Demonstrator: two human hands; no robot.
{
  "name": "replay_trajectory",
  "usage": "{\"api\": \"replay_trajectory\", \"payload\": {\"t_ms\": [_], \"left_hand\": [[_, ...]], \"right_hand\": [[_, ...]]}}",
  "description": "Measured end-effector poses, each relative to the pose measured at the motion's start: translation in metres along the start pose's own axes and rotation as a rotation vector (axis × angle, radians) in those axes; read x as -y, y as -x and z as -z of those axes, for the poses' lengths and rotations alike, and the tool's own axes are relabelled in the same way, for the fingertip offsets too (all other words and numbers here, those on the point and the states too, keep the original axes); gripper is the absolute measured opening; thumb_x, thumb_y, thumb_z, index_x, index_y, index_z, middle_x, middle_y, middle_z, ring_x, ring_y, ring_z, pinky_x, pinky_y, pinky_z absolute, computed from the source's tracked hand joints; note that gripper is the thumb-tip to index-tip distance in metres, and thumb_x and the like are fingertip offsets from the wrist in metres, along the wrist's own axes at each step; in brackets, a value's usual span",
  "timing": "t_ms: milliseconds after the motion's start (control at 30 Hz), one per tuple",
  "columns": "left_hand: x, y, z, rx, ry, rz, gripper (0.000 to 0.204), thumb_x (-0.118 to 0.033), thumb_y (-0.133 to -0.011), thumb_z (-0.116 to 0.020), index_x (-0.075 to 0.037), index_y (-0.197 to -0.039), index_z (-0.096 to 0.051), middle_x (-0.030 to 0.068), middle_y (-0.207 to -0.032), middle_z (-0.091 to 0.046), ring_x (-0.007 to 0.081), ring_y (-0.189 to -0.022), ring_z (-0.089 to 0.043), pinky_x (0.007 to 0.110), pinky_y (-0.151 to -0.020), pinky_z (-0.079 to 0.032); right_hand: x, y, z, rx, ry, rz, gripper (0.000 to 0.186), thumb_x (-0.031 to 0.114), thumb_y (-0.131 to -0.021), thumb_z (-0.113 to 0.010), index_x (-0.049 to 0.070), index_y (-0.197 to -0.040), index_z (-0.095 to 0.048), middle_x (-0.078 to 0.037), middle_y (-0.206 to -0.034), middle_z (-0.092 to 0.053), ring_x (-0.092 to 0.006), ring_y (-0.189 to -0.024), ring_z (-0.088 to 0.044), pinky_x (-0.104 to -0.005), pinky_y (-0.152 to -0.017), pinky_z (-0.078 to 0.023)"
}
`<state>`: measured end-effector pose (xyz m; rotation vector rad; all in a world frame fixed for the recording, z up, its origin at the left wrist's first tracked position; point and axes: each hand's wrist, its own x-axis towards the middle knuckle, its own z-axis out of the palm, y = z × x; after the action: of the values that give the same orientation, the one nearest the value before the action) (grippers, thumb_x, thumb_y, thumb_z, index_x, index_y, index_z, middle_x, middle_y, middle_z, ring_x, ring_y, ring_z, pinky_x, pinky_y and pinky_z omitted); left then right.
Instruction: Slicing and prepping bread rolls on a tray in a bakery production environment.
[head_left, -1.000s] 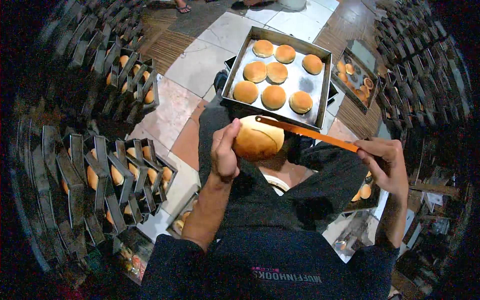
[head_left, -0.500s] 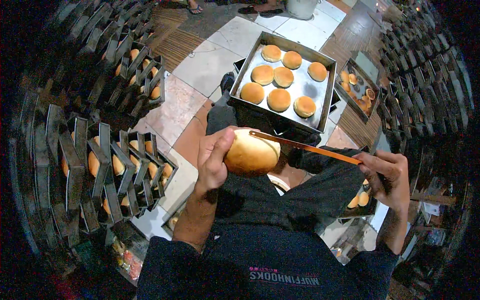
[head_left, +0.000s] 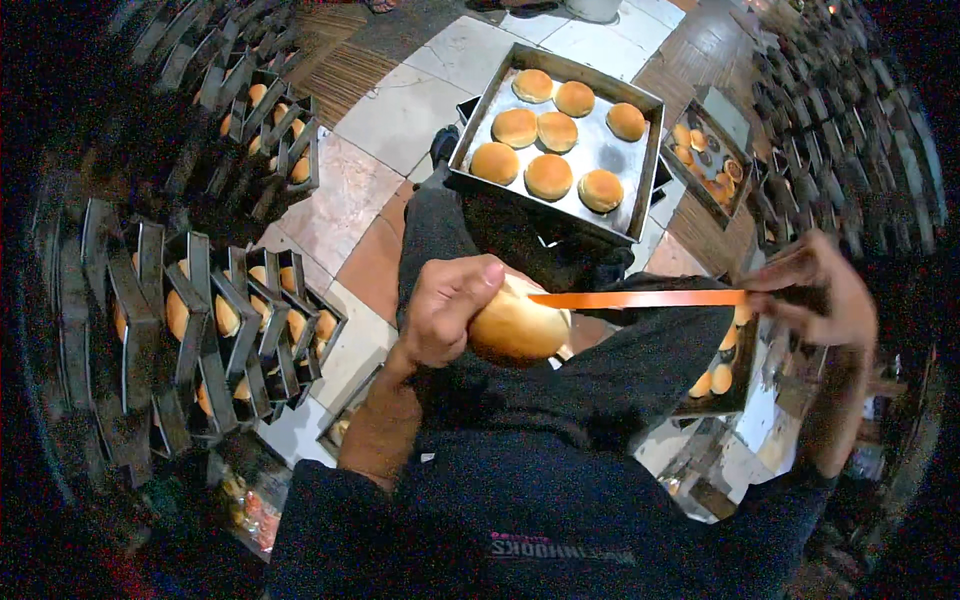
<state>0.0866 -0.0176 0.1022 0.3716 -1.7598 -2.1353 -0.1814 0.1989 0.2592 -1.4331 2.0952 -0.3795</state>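
Observation:
My left hand (head_left: 448, 312) is closed around a round golden bun (head_left: 515, 328), its thumb along the top edge. The bun is tilted, its pale upper side and browned lower side both showing. In my right hand (head_left: 808, 290), smeared by motion, is one end of a long, thin, flat orange strip-like tool (head_left: 645, 299), pinched between thumb and fingers. The tool's other end meets the pale side of the bun; whether it goes into the bun or lies on it I cannot tell. Beyond my hands, a square metal tray (head_left: 560, 207) holds several round buns (head_left: 548, 176).
Stacked metal trays with buns (head_left: 190, 330) stand at the left, and more tray stacks (head_left: 840, 150) at the right. A smaller tray (head_left: 705, 165) of bun pieces lies right of the square tray. Beside my right leg is another tray of buns (head_left: 715, 385). The floor is tiled (head_left: 400, 110).
My right hand has moved right and up, bringing the orange tool from a slant to nearly level. My left hand and the bun have shifted slightly right. The view has tilted a little.

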Motion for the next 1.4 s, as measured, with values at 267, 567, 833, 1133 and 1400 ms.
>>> {"api": "replay_trajectory", "payload": {"t_ms": [267,567,833,1133,1400], "left_hand": [[0.023,-0.013,-0.026,0.008,-0.027,0.03,0.037,-0.023,-0.097,-0.041,0.006,-0.09,-0.064,0.0092,-0.081,-0.066,0.0127,-0.072,-0.06,0.026,-0.07,-0.047],[0.027,-0.024,-0.027,-0.17,0.084,0.071,0.039,-0.026,-0.098,-0.04,0.005,-0.092,-0.063,0.0075,-0.083,-0.065,0.0112,-0.073,-0.059,0.024,-0.07,-0.046],[0.044,-0.029,-0.023,-0.329,0.224,0.111,0.04,-0.029,-0.097,-0.04,0.003,-0.093,-0.063,0.008,-0.085,-0.065,0.012,-0.073,-0.06,0.025,-0.071,-0.047],[0.049,-0.033,-0.019,-0.554,0.255,0.115,0.04,-0.03,-0.097,-0.04,0.002,-0.093,-0.063,0.0109,-0.088,-0.066,0.0168,-0.077,-0.064,0.028,-0.074,-0.049],[0.069,-0.047,-0.01,-0.568,0.683,0.107,0.039,-0.032,-0.096,-0.04,0.0,-0.099,-0.061,0.0092,-0.096,-0.065,0.0182,-0.087,-0.064,0.031,-0.081,-0.049]], "right_hand": [[0.035,-0.04,0.013,0.081,0.295,0.401,0.014,0.002,-0.064,-0.07,0.002,-0.078,-0.069,-0.01,-0.067,-0.065,-0.0215,-0.063,-0.064,-0.0317,-0.058,-0.048],[0.042,-0.051,0.013,0.202,0.322,0.207,0.019,0.002,-0.062,-0.076,0.007,-0.08,-0.072,-0.006,-0.076,-0.065,-0.0201,-0.074,-0.059,-0.0316,-0.068,-0.043],[0.035,-0.065,-0.008,0.123,0.267,0.244,0.008,0.007,-0.066,-0.072,0.007,-0.075,-0.07,-0.004,-0.067,-0.066,-0.0197,-0.063,-0.061,-0.0312,-0.071,-0.04],[0.028,-0.069,-0.017,0.108,0.345,0.278,0.017,0.005,-0.065,-0.075,0.008,-0.081,-0.072,-0.006,-0.08,-0.062,-0.0223,-0.08,-0.059,-0.0316,-0.072,-0.044],[0.042,-0.048,-0.025,-0.12,0.28,0.297,0.019,0.007,-0.066,-0.075,0.006,-0.085,-0.071,-0.005,-0.079,-0.064,-0.0242,-0.08,-0.059,-0.0303,-0.075,-0.043]]}}
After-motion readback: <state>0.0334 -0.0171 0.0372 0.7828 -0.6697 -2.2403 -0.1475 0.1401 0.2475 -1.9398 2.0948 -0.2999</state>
